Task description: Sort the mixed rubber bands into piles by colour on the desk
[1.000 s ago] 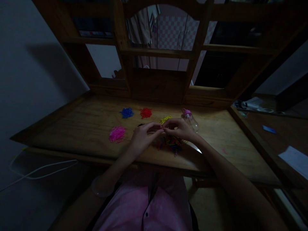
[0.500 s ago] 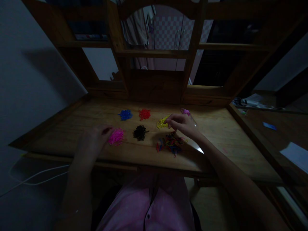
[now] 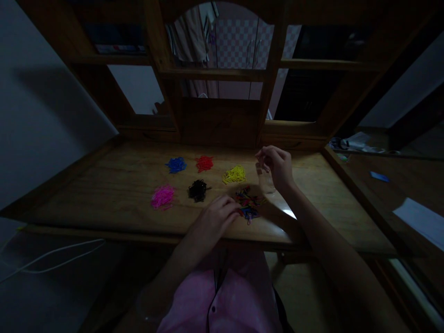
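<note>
My left hand point(image 3: 217, 216) reaches to the left edge of a mixed pile point(image 3: 249, 203) of small coloured loop-shaped pieces. Its fingertips are pressed together at some red pieces; what they hold is too small to make out. My right hand point(image 3: 279, 166) hovers behind the pile in a pinch, over a clear container point(image 3: 266, 182). I cannot see what is between its fingers. Sorted by colour, small heaps lie on the desk: yellow point(image 3: 234, 174), red point(image 3: 204, 163), blue point(image 3: 176, 164), black point(image 3: 198, 190) and pink point(image 3: 163, 197).
The wooden desk point(image 3: 104, 194) has a shelf unit point(image 3: 222, 122) along its back. A wall point(image 3: 41, 115) stands at the left. To the right, a side surface holds a white paper point(image 3: 421, 222) and a blue card point(image 3: 379, 176). A white cable point(image 3: 62, 254) hangs at the lower left.
My left hand has moved right from the pink heap to the mixed pile. My right hand has gone from the yellow heap to the back right, covering the purple top of the clear container.
</note>
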Available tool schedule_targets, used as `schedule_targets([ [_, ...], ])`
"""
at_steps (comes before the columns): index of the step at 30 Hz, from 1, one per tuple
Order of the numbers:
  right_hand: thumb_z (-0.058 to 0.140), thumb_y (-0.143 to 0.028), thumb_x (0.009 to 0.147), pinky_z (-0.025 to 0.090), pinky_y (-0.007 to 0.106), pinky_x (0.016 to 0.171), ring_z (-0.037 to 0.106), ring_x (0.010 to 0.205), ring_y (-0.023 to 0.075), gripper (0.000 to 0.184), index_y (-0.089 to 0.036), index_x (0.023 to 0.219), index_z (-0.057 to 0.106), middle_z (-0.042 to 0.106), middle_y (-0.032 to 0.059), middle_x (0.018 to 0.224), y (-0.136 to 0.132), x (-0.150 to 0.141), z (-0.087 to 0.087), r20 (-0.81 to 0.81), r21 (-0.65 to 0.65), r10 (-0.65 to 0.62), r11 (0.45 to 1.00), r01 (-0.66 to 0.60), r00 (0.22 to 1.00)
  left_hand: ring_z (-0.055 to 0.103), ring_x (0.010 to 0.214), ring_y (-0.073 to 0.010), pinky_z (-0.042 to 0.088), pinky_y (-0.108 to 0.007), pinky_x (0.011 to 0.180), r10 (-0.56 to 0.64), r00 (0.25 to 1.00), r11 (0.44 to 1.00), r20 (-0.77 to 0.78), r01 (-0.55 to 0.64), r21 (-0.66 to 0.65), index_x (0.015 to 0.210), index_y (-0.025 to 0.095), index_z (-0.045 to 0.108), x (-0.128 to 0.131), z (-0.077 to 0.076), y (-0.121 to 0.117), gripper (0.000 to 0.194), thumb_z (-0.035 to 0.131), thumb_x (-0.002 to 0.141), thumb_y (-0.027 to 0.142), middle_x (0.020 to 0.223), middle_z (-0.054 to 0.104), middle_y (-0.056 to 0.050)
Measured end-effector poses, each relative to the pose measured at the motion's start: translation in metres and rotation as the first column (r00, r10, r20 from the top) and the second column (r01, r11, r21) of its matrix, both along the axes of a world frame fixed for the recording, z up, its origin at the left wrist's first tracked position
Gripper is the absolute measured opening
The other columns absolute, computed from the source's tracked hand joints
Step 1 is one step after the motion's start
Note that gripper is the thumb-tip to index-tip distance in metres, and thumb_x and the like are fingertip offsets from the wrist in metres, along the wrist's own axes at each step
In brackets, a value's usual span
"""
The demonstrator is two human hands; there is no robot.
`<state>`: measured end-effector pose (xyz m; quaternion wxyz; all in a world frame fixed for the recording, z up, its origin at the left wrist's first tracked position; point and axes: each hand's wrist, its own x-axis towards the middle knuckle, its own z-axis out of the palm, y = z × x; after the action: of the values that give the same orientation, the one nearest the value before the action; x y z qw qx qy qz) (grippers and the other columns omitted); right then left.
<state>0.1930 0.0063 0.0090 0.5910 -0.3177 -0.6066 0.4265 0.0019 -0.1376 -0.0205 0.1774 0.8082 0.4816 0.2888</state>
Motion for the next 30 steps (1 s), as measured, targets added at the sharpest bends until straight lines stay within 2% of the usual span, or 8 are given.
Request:
schedule_targets([
  [3, 0.054, -0.038, 0.089, 0.022, 0.025, 0.041, 0.035, 0.041, 0.0071, 0.03, -0.019, 0.069, 0.066, 0.048, -0.0024, 0.053, 0.002, 0.001, 0.0, -0.017, 0.011, -0.004, 1.0, 0.004, 1.0, 0.058, 0.103, -0.0195, 0.049, -0.033, 0.09, -0.067, 0.997, 0.998, -0.021, 0.068, 0.005, 0.107, 0.019, 0.066, 0.008, -0.002, 0.002, 0.02, 0.05, 0.095, 0.015, 0.108, 0.06, -0.007],
  [8, 0.054, -0.04, 0.089, 0.023, 0.025, 0.041, 0.035, 0.042, 0.0071, 0.032, -0.019, 0.067, 0.065, 0.047, -0.0026, 0.053, 0.002, 0.001, 0.0, -0.01, 0.013, -0.002, 1.0, 0.002, 1.0, 0.056, 0.105, -0.0202, 0.048, -0.035, 0.092, -0.107, 0.994, 0.994, -0.031, 0.107, -0.003, 0.101, 0.02, 0.065, 0.013, -0.001, 0.008, 0.016, 0.052, 0.094, 0.016, 0.109, 0.057, -0.007],
  [16, 0.054, -0.04, 0.089, 0.025, 0.025, 0.042, 0.036, 0.043, 0.0076, 0.032, -0.019, 0.068, 0.065, 0.048, -0.0026, 0.052, 0.002, 0.001, -0.001, 0.014, 0.001, 0.005, 1.0, -0.005, 1.0, 0.054, 0.111, -0.0217, 0.047, -0.037, 0.096, -0.15, 0.987, 0.988, -0.06, 0.147, -0.052, 0.101, 0.021, 0.062, 0.025, -0.013, 0.016, 0.013, 0.052, 0.094, 0.017, 0.113, 0.057, -0.006],
  [21, 0.054, -0.039, 0.089, 0.023, 0.024, 0.042, 0.034, 0.042, 0.0071, 0.032, -0.019, 0.067, 0.065, 0.047, -0.0032, 0.051, 0.002, 0.0, -0.002, 0.014, -0.007, 0.033, 0.999, -0.033, 0.999, 0.052, 0.112, -0.0218, 0.045, -0.038, 0.099, -0.166, 0.98, 0.985, -0.111, 0.158, -0.071, 0.108, 0.022, 0.057, 0.026, -0.01, 0.022, 0.019, 0.046, 0.095, 0.015, 0.116, 0.056, -0.006],
  [26, 0.054, -0.037, 0.088, 0.025, 0.025, 0.043, 0.035, 0.042, 0.0073, 0.03, -0.018, 0.067, 0.065, 0.048, -0.0027, 0.051, 0.0, 0.001, 0.0, 0.021, -0.011, 0.051, 0.999, -0.05, 0.999, 0.051, 0.112, -0.0234, 0.044, -0.041, 0.098, -0.169, 0.971, 0.986, -0.168, 0.169, -0.015, 0.104, 0.02, 0.054, 0.028, -0.008, 0.028, 0.02, 0.042, 0.093, 0.01, 0.112, 0.055, -0.008],
  [30, 0.054, -0.039, 0.088, 0.025, 0.025, 0.043, 0.035, 0.042, 0.0077, 0.031, -0.019, 0.067, 0.065, 0.048, -0.0026, 0.051, 0.0, 0.001, 0.001, 0.045, -0.025, 0.035, 0.999, -0.033, 0.998, 0.051, 0.108, -0.0236, 0.044, -0.041, 0.096, -0.137, 0.985, 0.99, -0.109, 0.138, -0.003, 0.099, 0.02, 0.053, 0.025, 0.0, 0.033, 0.02, 0.042, 0.09, 0.006, 0.106, 0.056, -0.008],
])
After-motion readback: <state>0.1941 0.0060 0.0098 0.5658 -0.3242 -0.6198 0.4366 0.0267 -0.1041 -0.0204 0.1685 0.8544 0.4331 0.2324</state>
